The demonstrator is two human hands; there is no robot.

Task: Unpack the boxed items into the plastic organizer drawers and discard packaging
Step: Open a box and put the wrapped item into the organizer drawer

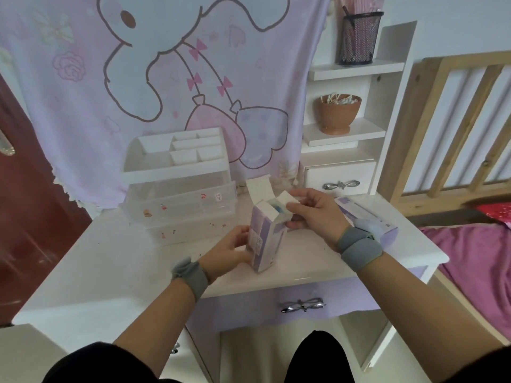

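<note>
A tall purple and white box (266, 239) stands upright on the white desk (116, 261), its top lid flipped open toward the back. My left hand (232, 250) grips the box low on its left side. My right hand (309, 214) pinches a white side flap at the box's open top; something blue and white shows inside the opening. Behind and to the left stands the plastic organizer (177, 183), with white compartments on top and clear drawers below. A second purple box (367, 217) lies flat at the desk's right, partly hidden by my right wrist.
A white shelf unit (387, 106) stands at the back right, holding a black mesh pen cup (358, 37) and a brown bowl of cotton swabs (338, 111). A wooden bed frame (453, 128) with pink bedding sits to the right. A pink cartoon cloth hangs behind the desk.
</note>
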